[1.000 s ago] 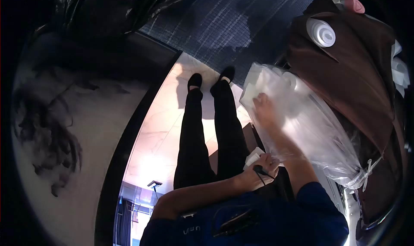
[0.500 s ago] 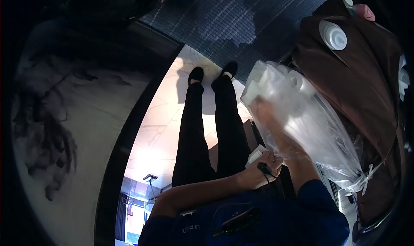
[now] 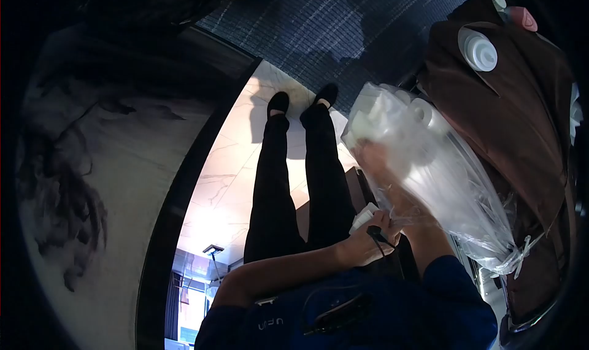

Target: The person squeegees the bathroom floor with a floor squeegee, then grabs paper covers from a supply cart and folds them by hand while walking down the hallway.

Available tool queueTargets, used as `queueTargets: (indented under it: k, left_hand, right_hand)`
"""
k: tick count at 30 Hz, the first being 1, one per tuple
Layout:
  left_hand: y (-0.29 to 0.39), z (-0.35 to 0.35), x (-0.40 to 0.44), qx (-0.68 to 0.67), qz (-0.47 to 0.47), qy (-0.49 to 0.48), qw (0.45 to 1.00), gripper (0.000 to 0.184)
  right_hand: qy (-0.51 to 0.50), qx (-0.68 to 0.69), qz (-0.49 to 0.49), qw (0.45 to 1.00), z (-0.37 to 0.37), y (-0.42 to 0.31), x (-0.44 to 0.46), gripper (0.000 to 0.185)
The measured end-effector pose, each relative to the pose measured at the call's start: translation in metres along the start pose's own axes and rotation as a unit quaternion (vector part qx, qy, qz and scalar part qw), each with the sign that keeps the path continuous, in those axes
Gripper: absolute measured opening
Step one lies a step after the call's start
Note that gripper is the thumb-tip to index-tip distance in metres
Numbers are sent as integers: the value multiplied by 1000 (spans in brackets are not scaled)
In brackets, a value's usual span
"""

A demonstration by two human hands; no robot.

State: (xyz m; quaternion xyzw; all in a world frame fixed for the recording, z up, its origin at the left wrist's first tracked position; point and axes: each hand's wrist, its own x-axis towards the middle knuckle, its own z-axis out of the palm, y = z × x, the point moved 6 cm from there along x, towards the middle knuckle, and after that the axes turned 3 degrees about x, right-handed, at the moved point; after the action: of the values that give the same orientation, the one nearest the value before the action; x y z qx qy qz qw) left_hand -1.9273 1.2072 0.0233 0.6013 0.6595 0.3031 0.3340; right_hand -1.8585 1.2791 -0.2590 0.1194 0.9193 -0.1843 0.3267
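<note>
My left hand [image 3: 368, 242] is closed around a small white bundle [image 3: 365, 219], perhaps packets or folded paper. Its fingers also meet the edge of a clear plastic bag [image 3: 442, 166]. Across the back of this hand lies a small black piece with a thin cord [image 3: 377, 234]. My right hand [image 3: 373, 157] is inside the bag, seen blurred through the film, so its fingers and anything in them are unclear. White rolls [image 3: 422, 112] and other pale items fill the bag's upper end.
A brown cloth cover [image 3: 509, 111] hangs at right, with a white round-lidded item [image 3: 480, 52] in its pocket and a pink item [image 3: 523, 19] above. Dark carpet [image 3: 319, 37] meets marble-look tile [image 3: 230, 160]. A dark-edged marbled surface [image 3: 123, 178] stands left.
Almost nothing differs. The view has shifted slightly; my right hand is still inside the bag and my left hand still grips the white bundle.
</note>
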Motion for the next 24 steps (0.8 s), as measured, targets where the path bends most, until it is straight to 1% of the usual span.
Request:
queueTargets:
  k: [2, 3, 5, 7, 9, 11, 14, 17, 19, 20, 21, 22, 23, 24]
  left_hand:
    - [2, 5, 0, -2, -1, -6, 1000, 20]
    - [3, 11, 0, -6, -1, -6, 1000, 20]
    - [2, 10, -1, -10, -2, -2, 1000, 21]
    - [-4, -4, 0, -10, 1, 10, 1000, 22]
    - [-5, -2, 1, 2, -13, -1, 1000, 21]
    - [-5, 2, 2, -4, -29, 1, 1000, 21]
    - [-5, 7, 2, -26, -44, 8, 999, 21]
    - [-5, 0, 4, -21, -36, -15, 999, 21]
    - [-6, -1, 4, -26, -23, -36, 999, 22]
    - [-5, 0, 4, -25, -21, -27, 999, 22]
    - [-5, 3, 4, -24, -18, -18, 999, 22]
    - [-4, 4, 3, -23, -15, -10, 1000, 22]
    - [-5, 3, 2, -32, -21, -12, 999, 22]
    - [-6, -1, 3, -41, -27, -14, 999, 22]
  right_hand:
    - [48, 4, 2, 999, 12, 6, -2, 37]
    - [38, 79, 58, 994, -3, 3, 1, 35]
    - [16, 228, 168, 959, -24, -2, 7, 33]
    - [-9, 281, 180, 943, 7, 17, 8, 32]
    - [-37, 223, 149, 963, 0, 13, 16, 31]
    - [-67, 51, 69, 994, -12, 2, 22, 31]
    - [-22, 88, 118, 989, -21, 1, 26, 28]
    - [-113, 36, 96, 988, 4, 10, 34, 28]
    - [-34, 33, 12, 999, -4, 2, 26, 28]
    - [6, 31, -29, 999, -10, -3, 23, 28]
    - [-37, 144, 19, 989, 4, 9, 27, 30]
    - [-68, 143, 50, 986, 16, 18, 27, 31]
    - [-115, 97, 80, 985, -2, 5, 28, 33]
    - [-142, 17, 85, 986, -28, -14, 31, 34]
